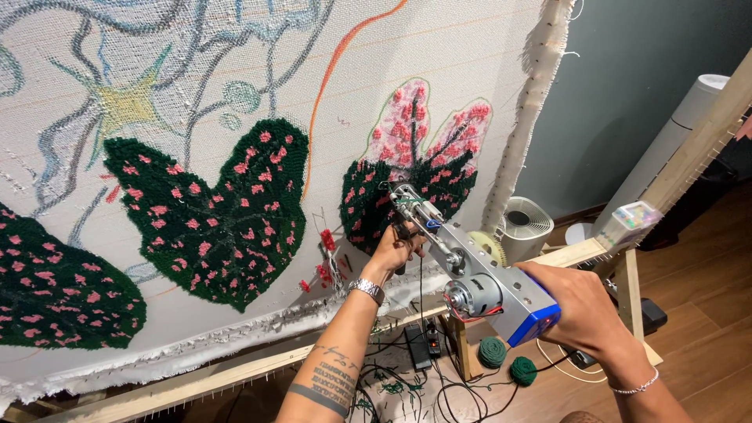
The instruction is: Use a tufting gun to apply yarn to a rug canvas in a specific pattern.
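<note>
Pressing against the stretched backing cloth, a tufting gun meets the lower edge of a half-filled leaf of dark green and pink yarn, right of centre in the scene. The left hand has its grip closed around the gun's front handle, close to the cloth, a metal watch on the wrist and tattoos on the forearm. The right hand has its grip wrapped around the blue rear handle, nearer the camera, with a thin bracelet at the wrist. The gun's motor sits on its underside between the two hands. Left of the gun lies a finished dark green leaf with pink spots. Below, on the wooden floor, two green yarn balls rest beside tangled black cables. A white fan stands at the far right behind the wooden frame.
</note>
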